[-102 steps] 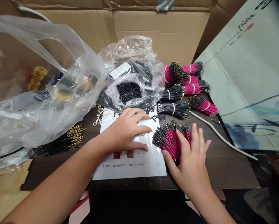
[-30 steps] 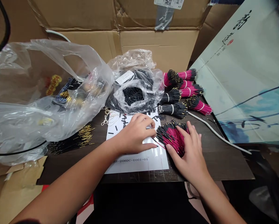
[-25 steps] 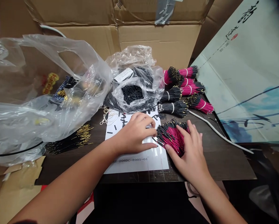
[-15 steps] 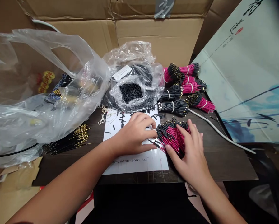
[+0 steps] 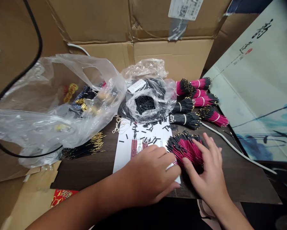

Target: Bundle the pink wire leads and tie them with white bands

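A loose pile of short pink wires with black ends (image 5: 185, 148) lies on the dark table (image 5: 241, 174). My right hand (image 5: 209, 174) rests flat on its near side, fingers spread over the wires. My left hand (image 5: 151, 174) lies palm down over the near part of a white printed sheet (image 5: 127, 153), its fingertips touching the pile's left edge. Small black tube pieces (image 5: 145, 129) are scattered over the far half of the sheet.
A clear bag of black tube pieces (image 5: 148, 100) sits behind the sheet. Banded pink and black wire bundles (image 5: 197, 99) lie at the back right. A big crumpled plastic bag (image 5: 54, 105) fills the left, gold-tipped black wires (image 5: 87, 148) before it. Cardboard boxes (image 5: 133, 28) stand behind; a white cable (image 5: 239, 151) runs right.
My left hand has slid back toward me along the sheet, uncovering its upper part and the black pieces there. My right hand stays on the pink wires. The camera tilted up.
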Tool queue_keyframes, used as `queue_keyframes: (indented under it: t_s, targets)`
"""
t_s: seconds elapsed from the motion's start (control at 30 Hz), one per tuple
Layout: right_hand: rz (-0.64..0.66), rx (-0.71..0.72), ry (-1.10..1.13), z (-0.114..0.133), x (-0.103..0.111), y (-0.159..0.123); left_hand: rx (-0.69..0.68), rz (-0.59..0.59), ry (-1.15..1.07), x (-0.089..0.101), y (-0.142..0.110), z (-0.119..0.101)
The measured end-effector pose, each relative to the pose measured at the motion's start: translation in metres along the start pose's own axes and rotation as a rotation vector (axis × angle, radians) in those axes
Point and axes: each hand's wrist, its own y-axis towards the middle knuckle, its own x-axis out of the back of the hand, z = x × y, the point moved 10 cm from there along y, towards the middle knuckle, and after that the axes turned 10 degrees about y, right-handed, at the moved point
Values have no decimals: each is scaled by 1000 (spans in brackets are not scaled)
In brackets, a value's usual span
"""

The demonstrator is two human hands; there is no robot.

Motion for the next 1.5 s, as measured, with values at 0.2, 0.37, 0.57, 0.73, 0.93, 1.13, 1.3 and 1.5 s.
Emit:
queue_keyframes:
  t_s: [0.2, 0.37, 0.57, 0.73, 0.93, 1.13, 1.3, 1.5]
  targets:
    - [-120, 122, -24, 16, 22, 15, 599, 62, 435, 3, -77, 121]
    - [-61, 215, -63, 19, 27, 19, 657, 148, 560, -4, -92, 160]
    - [62, 173, -203, 10, 25, -3, 624, 79, 584, 4, -92, 144]
    - [121, 192, -279, 19, 14, -12, 561, 8, 493, 12, -94, 114]
    - [143, 212, -282, 25, 6, -10, 450, -164, 324, 11, -71, 60]
    - [170, 203, -284, 26, 0, -10, 255, -134, 118, -25, -27, 10]
    - [165, 167, -310, 24, -2, -6, 383, -227, -209, -26, -22, 18]
    - [82, 101, -13, 40, 10, -4, 610, -380, -637, -33, -30, 33]
